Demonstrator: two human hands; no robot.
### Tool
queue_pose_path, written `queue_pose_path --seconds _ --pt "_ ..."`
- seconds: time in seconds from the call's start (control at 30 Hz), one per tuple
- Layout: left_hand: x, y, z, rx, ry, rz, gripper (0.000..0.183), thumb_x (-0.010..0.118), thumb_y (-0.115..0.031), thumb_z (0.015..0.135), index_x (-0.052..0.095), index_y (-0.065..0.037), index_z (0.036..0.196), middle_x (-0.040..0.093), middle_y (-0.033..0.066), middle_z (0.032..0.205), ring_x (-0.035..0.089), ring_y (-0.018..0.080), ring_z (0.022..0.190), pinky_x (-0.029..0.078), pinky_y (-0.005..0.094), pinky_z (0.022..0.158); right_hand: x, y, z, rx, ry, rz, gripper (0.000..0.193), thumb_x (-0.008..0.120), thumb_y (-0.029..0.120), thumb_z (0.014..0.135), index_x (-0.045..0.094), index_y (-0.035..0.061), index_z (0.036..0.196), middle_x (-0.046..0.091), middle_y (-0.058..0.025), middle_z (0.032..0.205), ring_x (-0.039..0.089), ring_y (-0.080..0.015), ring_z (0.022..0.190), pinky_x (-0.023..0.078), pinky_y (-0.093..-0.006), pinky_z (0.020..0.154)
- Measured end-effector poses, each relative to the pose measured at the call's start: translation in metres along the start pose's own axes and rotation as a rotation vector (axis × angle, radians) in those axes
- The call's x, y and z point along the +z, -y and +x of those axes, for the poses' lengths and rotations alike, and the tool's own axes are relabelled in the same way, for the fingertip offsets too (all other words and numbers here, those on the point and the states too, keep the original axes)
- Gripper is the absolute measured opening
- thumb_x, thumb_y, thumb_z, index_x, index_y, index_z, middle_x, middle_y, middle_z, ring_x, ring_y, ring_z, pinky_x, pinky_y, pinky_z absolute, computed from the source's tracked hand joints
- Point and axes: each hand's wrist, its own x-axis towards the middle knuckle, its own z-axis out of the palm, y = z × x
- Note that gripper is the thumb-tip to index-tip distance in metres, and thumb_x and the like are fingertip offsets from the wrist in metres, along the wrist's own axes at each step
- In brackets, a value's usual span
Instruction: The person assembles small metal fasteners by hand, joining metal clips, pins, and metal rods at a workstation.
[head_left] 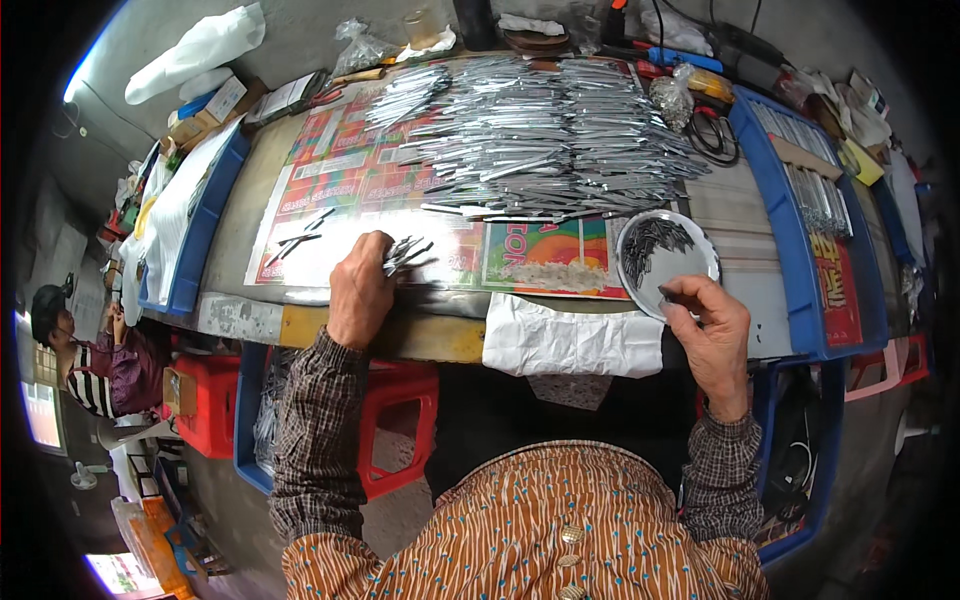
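Observation:
My left hand (362, 290) is closed round a small bunch of thin metal strips (407, 254), whose ends stick out to the right of the fingers. My right hand (712, 335) pinches a small dark piece (665, 292) between thumb and forefinger, at the lower right rim of a round white dish (704, 255). Many small dark slender pieces (655, 245) lie in that dish. A broad heap of silver metal strips (520, 145) covers the far middle of the table. To the left of my left hand a few loose strips (297, 240) rest on the printed sheet (330, 180).
Blue trays stand at the left (212, 220) and right (800, 260) table ends, the right one holding packed strips. White paper (570, 338) hangs over the front edge. Red stools (395, 420) stand below. Another person (95, 350) sits at far left. Bags and tools line the back.

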Motion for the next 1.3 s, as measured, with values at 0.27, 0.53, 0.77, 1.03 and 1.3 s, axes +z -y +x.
queue_pose_path --seconds 0.27,0.53,0.77,1.03,1.3 --pt "-0.014 -0.075 -0.021 -0.135 0.011 -0.463 0.015 0.061 -0.005 0.083 0.061 -0.002 0.098 0.064 0.0123 0.070 0.066 0.0197 0.065 0.049 0.0283 0.058 0.006 0.021 -0.006 -0.126 0.051 -0.043 0.010 0.062 -0.006 0.076 0.062 -0.0029 0.085 0.062 -0.0089 0.081 0.058 -0.0146 0.069 0.046 -0.0255 0.063" --pt "0.007 -0.139 -0.052 -0.182 0.186 -0.929 0.010 0.069 -0.004 0.078 0.063 -0.001 0.085 0.063 0.0057 0.069 0.056 0.0090 0.060 0.046 0.0232 0.058 0.033 0.034 -0.024 0.106 0.196 0.417 0.009 0.061 -0.007 0.080 0.061 -0.0063 0.089 0.062 -0.0088 0.086 0.062 -0.0142 0.074 0.052 -0.0242 0.064" --pt "0.015 -0.163 -0.061 -0.197 0.215 -1.001 0.013 0.072 -0.006 0.076 0.062 -0.001 0.082 0.062 0.0058 0.066 0.054 0.0078 0.057 0.046 0.0233 0.056 0.036 0.029 -0.030 0.227 0.220 0.687 0.010 0.061 0.001 0.086 0.060 -0.0058 0.094 0.062 -0.0061 0.081 0.062 -0.0109 0.071 0.052 -0.0224 0.064" --pt "0.016 -0.170 -0.062 -0.184 0.170 -0.932 0.016 0.075 -0.006 0.073 0.060 -0.002 0.079 0.062 0.0059 0.066 0.054 0.0082 0.056 0.045 0.0236 0.055 0.034 0.026 -0.032 0.234 0.260 0.736 0.010 0.061 0.000 0.085 0.060 -0.0065 0.092 0.062 -0.0060 0.079 0.062 -0.0109 0.070 0.051 -0.0225 0.063" --pt "0.017 -0.173 -0.062 -0.181 0.167 -0.869 0.017 0.075 -0.004 0.072 0.059 -0.002 0.078 0.061 0.0080 0.066 0.056 0.0126 0.054 0.045 0.0253 0.053 0.034 0.026 -0.032 0.226 0.262 0.663 0.007 0.060 -0.001 0.085 0.060 -0.0055 0.091 0.061 -0.0042 0.080 0.061 -0.0092 0.071 0.051 -0.0215 0.064"
